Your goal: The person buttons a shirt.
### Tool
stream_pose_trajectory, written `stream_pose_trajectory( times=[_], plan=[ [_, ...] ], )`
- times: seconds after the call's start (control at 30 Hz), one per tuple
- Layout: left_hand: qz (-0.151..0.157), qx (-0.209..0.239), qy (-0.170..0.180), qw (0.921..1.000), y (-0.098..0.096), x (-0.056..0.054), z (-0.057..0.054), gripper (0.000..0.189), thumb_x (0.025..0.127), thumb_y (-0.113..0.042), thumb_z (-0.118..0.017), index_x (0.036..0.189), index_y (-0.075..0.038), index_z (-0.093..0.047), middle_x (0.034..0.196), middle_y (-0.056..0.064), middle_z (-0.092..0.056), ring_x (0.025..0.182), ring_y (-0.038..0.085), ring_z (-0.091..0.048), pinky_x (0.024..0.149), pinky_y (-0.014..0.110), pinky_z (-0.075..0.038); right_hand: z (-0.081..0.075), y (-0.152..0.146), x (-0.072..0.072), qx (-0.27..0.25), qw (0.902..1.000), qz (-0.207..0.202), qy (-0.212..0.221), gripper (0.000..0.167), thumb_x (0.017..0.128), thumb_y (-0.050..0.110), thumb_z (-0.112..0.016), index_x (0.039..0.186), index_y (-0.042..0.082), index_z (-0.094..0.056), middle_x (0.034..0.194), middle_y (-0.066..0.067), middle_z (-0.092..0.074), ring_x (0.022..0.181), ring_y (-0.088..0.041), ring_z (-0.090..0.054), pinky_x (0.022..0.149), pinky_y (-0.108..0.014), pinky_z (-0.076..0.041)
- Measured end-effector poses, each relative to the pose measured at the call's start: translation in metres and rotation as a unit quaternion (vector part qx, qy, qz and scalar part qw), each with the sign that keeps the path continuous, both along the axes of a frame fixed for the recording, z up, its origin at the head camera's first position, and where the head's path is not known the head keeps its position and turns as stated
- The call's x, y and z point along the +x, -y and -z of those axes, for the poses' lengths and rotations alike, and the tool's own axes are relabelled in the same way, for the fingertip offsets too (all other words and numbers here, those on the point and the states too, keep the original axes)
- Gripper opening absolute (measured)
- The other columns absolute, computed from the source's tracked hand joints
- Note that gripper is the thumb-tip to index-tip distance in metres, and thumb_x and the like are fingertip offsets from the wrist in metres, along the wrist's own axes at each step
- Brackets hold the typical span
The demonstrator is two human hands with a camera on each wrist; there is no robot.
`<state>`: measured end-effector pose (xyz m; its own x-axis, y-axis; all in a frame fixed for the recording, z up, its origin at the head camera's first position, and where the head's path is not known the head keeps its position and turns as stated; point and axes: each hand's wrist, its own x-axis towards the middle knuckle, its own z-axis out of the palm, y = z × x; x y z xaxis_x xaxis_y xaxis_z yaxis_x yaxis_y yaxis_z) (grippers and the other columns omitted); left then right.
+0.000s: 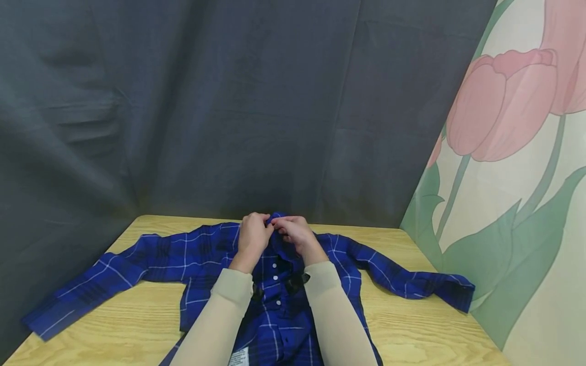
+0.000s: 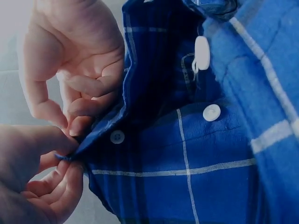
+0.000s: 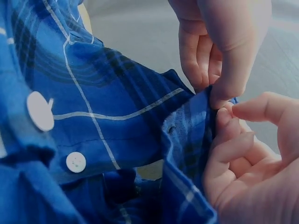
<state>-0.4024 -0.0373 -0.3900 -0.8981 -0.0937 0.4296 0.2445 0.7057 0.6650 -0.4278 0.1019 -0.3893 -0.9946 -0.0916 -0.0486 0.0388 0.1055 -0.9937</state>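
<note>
A blue plaid long-sleeved shirt (image 1: 203, 256) lies front up, with its collar end at the far side. Both hands meet at its collar (image 1: 276, 217). My left hand (image 1: 252, 239) pinches the collar's front edge between thumb and fingers. From the other side, my right hand (image 1: 295, 235) pinches the same edge, its fingertips nearly touching the left's. White buttons run down the front placket; one button (image 2: 211, 112) shows in the left wrist view and another button (image 3: 75, 162) in the right wrist view. Fingers hide whatever sits at the pinched spot.
The shirt rests on a light wooden table (image 1: 389, 330), sleeves spread to both sides. A dark grey curtain (image 1: 256, 112) hangs behind the far edge. At the right stands a tulip-patterned panel (image 1: 503, 203), close to one cuff. A white label (image 1: 239, 357) shows near the hem.
</note>
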Motion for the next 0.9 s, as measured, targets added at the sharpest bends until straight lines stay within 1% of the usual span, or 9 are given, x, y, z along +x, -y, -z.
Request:
stream_pose_trajectory(
  times=[0.13, 0.23, 0.3, 0.4, 0.53, 0.7, 0.9],
  plan=[
    [-0.011, -0.009, -0.001, 0.9999, -0.0019, 0.0029, 0.0006, 0.030, 0.100, -0.014, -0.078, 0.127, -0.002, -0.080, 0.127, 0.021, -0.079, 0.116, 0.039, -0.077, 0.101, 0.050, -0.063, 0.0041, 0.0019, -0.0010, 0.000, 0.9999, 0.001, -0.014, 0.019, 0.099, 0.015, -0.075, 0.107, 0.001, -0.084, 0.074, 0.011, -0.067, 0.071, -0.008, -0.058, 0.063, -0.021, -0.049],
    [-0.017, -0.026, -0.012, 0.9995, -0.0046, 0.0042, 0.0014, 0.028, 0.100, -0.014, -0.077, 0.125, -0.002, -0.080, 0.121, 0.024, -0.078, 0.113, 0.043, -0.077, 0.100, 0.052, -0.063, 0.0070, 0.0033, -0.0025, -0.011, 0.9998, 0.006, -0.017, 0.015, 0.098, 0.014, -0.076, 0.103, 0.003, -0.085, 0.071, 0.011, -0.066, 0.068, -0.007, -0.058, 0.059, -0.019, -0.049],
    [-0.018, -0.043, -0.022, 0.9987, -0.0063, 0.0046, 0.0022, 0.026, 0.101, -0.012, -0.076, 0.124, -0.001, -0.081, 0.117, 0.025, -0.077, 0.111, 0.045, -0.076, 0.099, 0.053, -0.063, 0.0088, 0.0037, -0.0038, -0.025, 0.9995, 0.013, -0.010, 0.013, 0.098, 0.014, -0.078, 0.099, 0.004, -0.085, 0.070, 0.009, -0.065, 0.065, -0.006, -0.057, 0.058, -0.018, -0.048],
    [-0.013, -0.063, -0.036, 0.9973, -0.0083, 0.0044, 0.0030, 0.025, 0.101, -0.010, -0.074, 0.123, 0.001, -0.080, 0.115, 0.024, -0.077, 0.109, 0.044, -0.076, 0.098, 0.053, -0.063, 0.0102, 0.0035, -0.0049, -0.043, 0.9988, 0.025, 0.004, 0.011, 0.097, 0.015, -0.079, 0.092, 0.006, -0.084, 0.067, 0.007, -0.063, 0.060, -0.006, -0.053, 0.055, -0.017, -0.045],
    [-0.007, -0.070, -0.048, 0.9964, -0.0095, 0.0042, 0.0035, 0.025, 0.102, -0.009, -0.072, 0.124, 0.003, -0.079, 0.114, 0.024, -0.077, 0.109, 0.042, -0.076, 0.100, 0.052, -0.062, 0.0090, 0.0046, -0.0027, -0.069, 0.9967, 0.035, 0.026, 0.015, 0.097, 0.016, -0.080, 0.083, 0.011, -0.080, 0.065, 0.007, -0.061, 0.056, -0.005, -0.050, 0.053, -0.017, -0.042],
    [-0.009, -0.070, -0.058, 0.9958, -0.0090, 0.0035, 0.0038, 0.027, 0.103, -0.008, -0.072, 0.126, 0.004, -0.078, 0.117, 0.024, -0.076, 0.111, 0.040, -0.075, 0.103, 0.049, -0.062, 0.0062, 0.0074, 0.0011, -0.082, 0.9952, 0.037, 0.037, 0.014, 0.099, 0.018, -0.079, 0.086, 0.012, -0.081, 0.067, 0.007, -0.060, 0.058, -0.005, -0.050, 0.055, -0.016, -0.045],
    [-0.001, -0.068, -0.067, 0.9954, -0.0078, 0.0018, 0.0040, 0.027, 0.103, -0.008, -0.072, 0.127, 0.004, -0.078, 0.119, 0.023, -0.075, 0.112, 0.040, -0.073, 0.105, 0.049, -0.060, 0.0044, 0.0096, 0.0021, -0.086, 0.9947, 0.043, 0.036, 0.015, 0.100, 0.019, -0.078, 0.089, 0.009, -0.081, 0.065, 0.006, -0.057, 0.054, -0.005, -0.048, 0.053, -0.015, -0.044]
  ],
)
